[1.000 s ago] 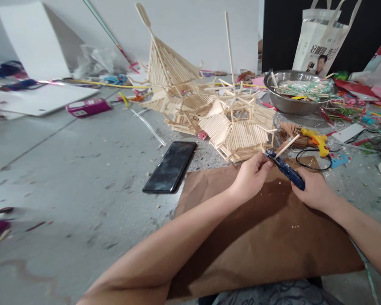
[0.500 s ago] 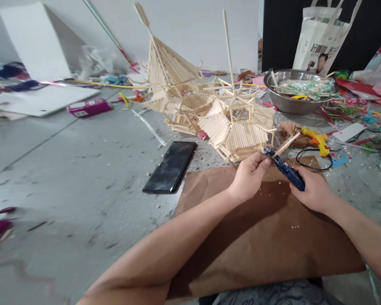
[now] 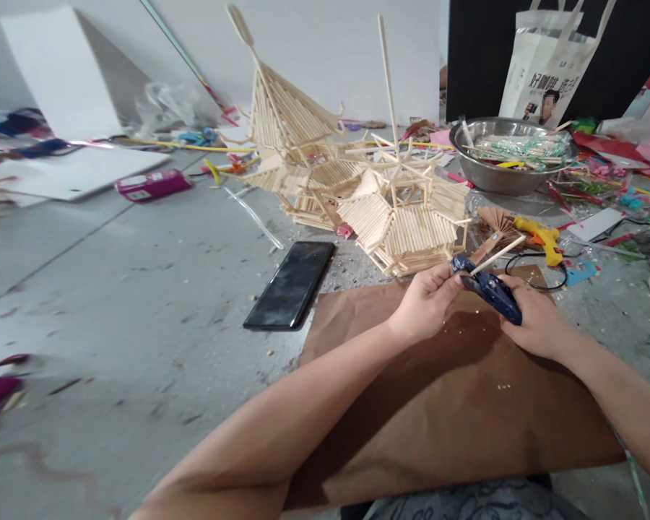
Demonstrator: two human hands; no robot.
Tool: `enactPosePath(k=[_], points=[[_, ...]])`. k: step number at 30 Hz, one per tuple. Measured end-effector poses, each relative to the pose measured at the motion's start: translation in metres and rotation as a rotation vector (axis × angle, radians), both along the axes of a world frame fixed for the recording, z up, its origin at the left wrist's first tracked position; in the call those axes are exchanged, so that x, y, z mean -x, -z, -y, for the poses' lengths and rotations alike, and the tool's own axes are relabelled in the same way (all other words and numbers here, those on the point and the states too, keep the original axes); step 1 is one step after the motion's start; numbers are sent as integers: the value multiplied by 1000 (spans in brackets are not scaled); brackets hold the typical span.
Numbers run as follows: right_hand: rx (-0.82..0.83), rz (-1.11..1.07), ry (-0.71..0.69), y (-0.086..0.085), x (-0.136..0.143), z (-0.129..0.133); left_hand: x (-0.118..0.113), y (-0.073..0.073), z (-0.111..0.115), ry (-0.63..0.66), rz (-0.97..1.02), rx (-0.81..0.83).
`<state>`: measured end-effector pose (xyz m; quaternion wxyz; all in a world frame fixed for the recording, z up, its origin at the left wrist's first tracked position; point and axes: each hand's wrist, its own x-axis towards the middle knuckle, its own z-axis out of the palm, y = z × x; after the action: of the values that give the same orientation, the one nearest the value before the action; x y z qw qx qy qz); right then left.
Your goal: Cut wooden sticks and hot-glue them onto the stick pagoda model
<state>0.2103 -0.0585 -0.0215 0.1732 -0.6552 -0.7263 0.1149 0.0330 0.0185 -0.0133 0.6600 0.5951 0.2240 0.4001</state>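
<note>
My left hand (image 3: 427, 300) is closed, with thumb and fingertips pinching the near end of a thin pale wooden stick (image 3: 499, 255). That stick slants up to the right, crossing the jaws of dark blue cutting pliers (image 3: 490, 292). My right hand (image 3: 536, 321) is wrapped round the pliers' handles. Just beyond my hands stands a model building made of wooden sticks (image 3: 414, 227), with a tall upright stick on top. Beneath both hands lies a sheet of brown paper (image 3: 412, 412) with small wood chips on it.
A black phone (image 3: 289, 285) lies left of the paper. A peaked stick-built roof section (image 3: 284, 108) stands behind. To the right are a yellow glue gun (image 3: 544, 238) with its cable, a folded brown paper fan (image 3: 492, 222) and a steel bowl (image 3: 512, 180) of wrapped sticks.
The stick has swung to a flatter slant, its far end now lower and further right. The pliers have turned slightly in my right hand. My left hand stays almost in place.
</note>
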Motion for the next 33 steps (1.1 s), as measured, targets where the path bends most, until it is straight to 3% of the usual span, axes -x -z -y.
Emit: enactPosePath(k=[8, 22, 28, 33], points=[[7, 1, 6, 4, -3, 0, 2, -5, -2, 8, -64, -102], [65, 18, 31, 2, -2, 2, 3, -9, -1, 33, -129, -135], [160, 75, 101, -5, 3, 3, 3, -2, -2, 12, -156, -208], [195, 119, 131, -7, 6, 3, 2, 6, -2, -61, -227, -359]])
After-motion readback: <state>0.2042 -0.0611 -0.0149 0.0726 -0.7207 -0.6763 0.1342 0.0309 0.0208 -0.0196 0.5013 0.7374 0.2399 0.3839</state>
